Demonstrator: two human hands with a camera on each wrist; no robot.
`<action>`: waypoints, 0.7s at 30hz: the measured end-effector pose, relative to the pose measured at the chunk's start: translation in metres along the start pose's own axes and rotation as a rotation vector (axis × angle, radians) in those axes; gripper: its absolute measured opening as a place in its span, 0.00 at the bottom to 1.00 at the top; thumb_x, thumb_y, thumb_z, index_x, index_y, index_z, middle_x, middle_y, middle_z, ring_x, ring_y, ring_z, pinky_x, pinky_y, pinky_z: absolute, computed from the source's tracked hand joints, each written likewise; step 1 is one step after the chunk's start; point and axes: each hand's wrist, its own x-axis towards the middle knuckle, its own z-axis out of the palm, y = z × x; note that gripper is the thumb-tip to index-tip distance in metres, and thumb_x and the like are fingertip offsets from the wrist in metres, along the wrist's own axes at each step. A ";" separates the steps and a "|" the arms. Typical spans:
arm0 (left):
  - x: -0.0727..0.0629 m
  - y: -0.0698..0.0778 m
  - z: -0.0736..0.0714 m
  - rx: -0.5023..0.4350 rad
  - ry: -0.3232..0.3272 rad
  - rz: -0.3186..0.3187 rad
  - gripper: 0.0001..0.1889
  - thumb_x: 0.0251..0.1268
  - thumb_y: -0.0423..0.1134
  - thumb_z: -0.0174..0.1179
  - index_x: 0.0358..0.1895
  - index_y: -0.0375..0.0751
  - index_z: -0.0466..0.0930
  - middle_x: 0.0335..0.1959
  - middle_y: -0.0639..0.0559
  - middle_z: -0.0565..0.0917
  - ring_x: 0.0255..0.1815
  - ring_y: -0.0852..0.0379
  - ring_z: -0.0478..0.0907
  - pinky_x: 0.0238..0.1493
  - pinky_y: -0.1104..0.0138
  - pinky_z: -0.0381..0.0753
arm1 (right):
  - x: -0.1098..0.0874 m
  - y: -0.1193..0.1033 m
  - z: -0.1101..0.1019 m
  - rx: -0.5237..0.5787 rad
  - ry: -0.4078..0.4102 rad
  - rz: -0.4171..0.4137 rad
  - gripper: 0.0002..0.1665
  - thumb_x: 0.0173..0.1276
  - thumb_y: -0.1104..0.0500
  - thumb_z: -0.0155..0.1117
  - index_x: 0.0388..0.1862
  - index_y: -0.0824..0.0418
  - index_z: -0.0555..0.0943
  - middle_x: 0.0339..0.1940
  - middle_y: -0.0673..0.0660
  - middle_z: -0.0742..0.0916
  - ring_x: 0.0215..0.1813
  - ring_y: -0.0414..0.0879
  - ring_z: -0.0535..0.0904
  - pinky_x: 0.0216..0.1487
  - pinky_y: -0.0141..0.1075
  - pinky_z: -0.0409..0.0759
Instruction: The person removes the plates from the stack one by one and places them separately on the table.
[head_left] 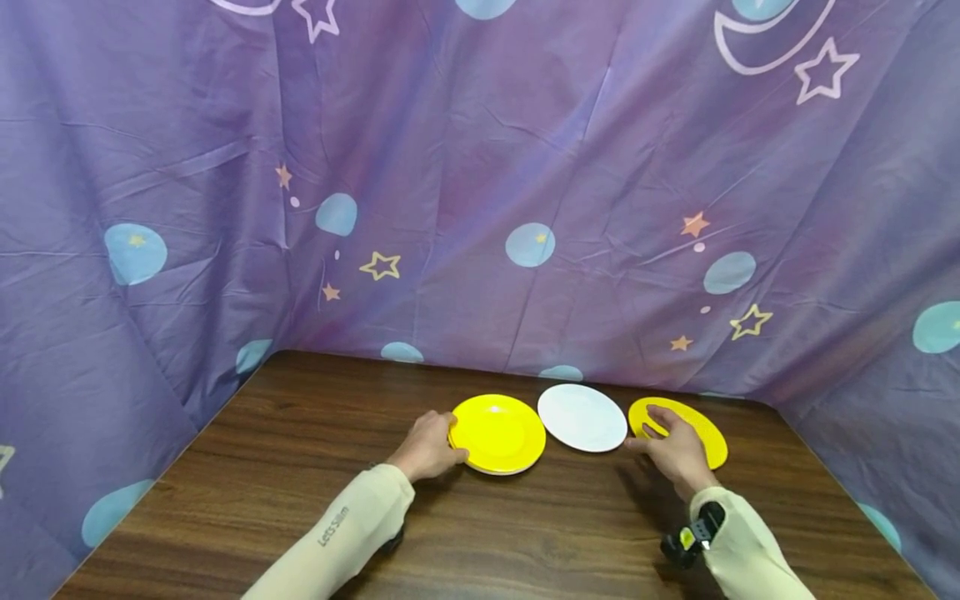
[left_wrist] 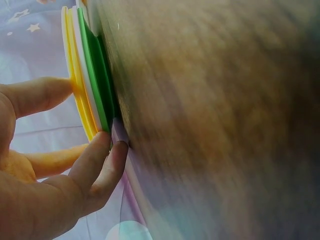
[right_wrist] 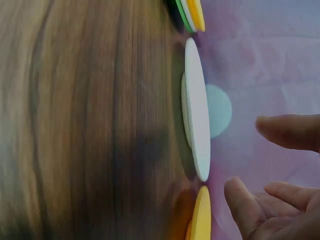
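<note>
My left hand (head_left: 429, 448) holds the left rim of a small stack of round plates. A glossy yellow plate (head_left: 498, 433) tops the stack, and the left wrist view shows a white rim and a green plate (left_wrist: 96, 75) under it. The thumb and fingers spread around the stack's edge, with two fingertips (left_wrist: 104, 140) low by the green plate. Over the near left part of another yellow plate (head_left: 711, 435) hovers my right hand (head_left: 675, 450), fingers loosely spread and holding nothing. Between the hands lies a white plate (head_left: 581, 418), raised on a narrower foot in the right wrist view.
The plates stand in a row toward the back of a dark wooden table (head_left: 510, 533). Behind it and along both sides hangs a purple curtain (head_left: 450, 183) with stars and moons. A dark strapped device (head_left: 693, 533) sits on the right wrist.
</note>
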 end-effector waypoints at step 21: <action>0.000 0.001 -0.002 -0.004 0.008 0.005 0.19 0.52 0.38 0.72 0.45 0.30 0.81 0.36 0.43 0.83 0.43 0.49 0.75 0.51 0.55 0.78 | -0.010 -0.027 0.056 0.151 -0.151 -0.088 0.45 0.57 0.72 0.69 0.73 0.73 0.63 0.70 0.77 0.73 0.69 0.68 0.75 0.56 0.42 0.85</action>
